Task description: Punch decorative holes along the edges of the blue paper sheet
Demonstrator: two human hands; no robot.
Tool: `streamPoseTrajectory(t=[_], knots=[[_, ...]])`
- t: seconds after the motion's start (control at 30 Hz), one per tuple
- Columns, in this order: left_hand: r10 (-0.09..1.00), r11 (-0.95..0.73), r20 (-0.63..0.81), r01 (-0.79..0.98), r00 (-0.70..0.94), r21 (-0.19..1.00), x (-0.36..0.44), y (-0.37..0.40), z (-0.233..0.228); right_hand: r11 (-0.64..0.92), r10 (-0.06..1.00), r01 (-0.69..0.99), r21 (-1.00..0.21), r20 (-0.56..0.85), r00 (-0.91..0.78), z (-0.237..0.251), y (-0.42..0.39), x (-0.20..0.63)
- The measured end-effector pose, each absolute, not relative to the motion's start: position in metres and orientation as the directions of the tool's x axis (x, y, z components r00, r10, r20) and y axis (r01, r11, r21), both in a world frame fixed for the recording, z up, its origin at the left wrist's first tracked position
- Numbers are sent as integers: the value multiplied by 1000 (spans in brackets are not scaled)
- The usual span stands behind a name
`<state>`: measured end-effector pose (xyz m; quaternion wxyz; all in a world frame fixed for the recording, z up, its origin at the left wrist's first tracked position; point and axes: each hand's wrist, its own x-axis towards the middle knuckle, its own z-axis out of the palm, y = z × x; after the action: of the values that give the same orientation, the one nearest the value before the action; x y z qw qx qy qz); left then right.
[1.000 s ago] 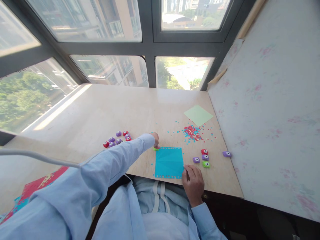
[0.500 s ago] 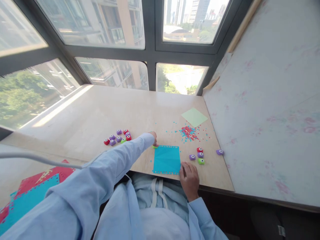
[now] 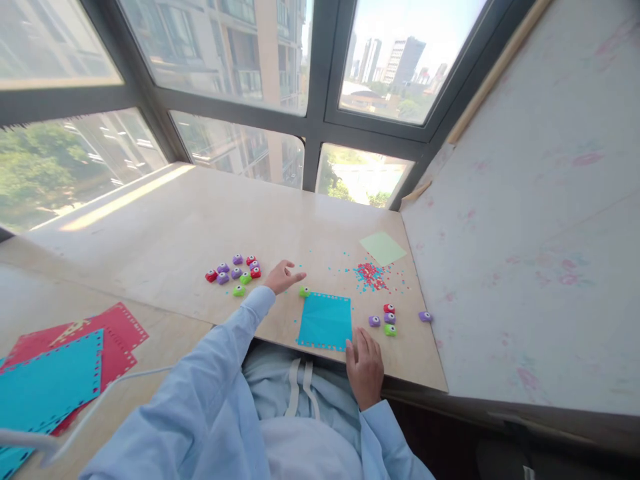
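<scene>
Leftmost, the left hand [image 3: 281, 277] hovers open and empty, fingers spread, between a cluster of small punches [image 3: 234, 272] and a green punch [image 3: 305, 291] touching the blue paper's [image 3: 325, 321] far-left corner. Rightward, the right hand [image 3: 365, 367] lies flat, open, fingertips on the paper's near-right corner, on the counter [image 3: 165, 233].

Sunlit wooden table [image 3: 165, 227] beneath dark-framed windows [image 3: 320, 127], pale stained wall [image 3: 525, 200] right.

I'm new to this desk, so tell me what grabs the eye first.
A bright blue paper square with punched edges lies at the table's near edge, the right hand resting at its corner. The left hand hovers open beside a small green punch. Red and blue confetti is scattered farther back.
</scene>
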<state>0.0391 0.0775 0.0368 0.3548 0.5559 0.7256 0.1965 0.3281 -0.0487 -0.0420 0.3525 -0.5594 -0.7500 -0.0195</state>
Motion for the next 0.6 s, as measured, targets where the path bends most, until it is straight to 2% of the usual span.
streamPoseTrajectory(t=[0.1, 0.2, 0.6], knots=[[998, 51, -63, 728, -10, 684, 44, 70, 31, 390, 830, 859, -332, 531, -171, -42, -49, 330], [992, -78, -26, 782, 120, 618, 50, 64, 21, 421, 832, 859, -293, 501, -237, -42, -52, 331], [990, 62, 57, 761, -129, 646, 47, 25, -8, 419, 809, 882, -215, 528, -256, -49, -58, 327]])
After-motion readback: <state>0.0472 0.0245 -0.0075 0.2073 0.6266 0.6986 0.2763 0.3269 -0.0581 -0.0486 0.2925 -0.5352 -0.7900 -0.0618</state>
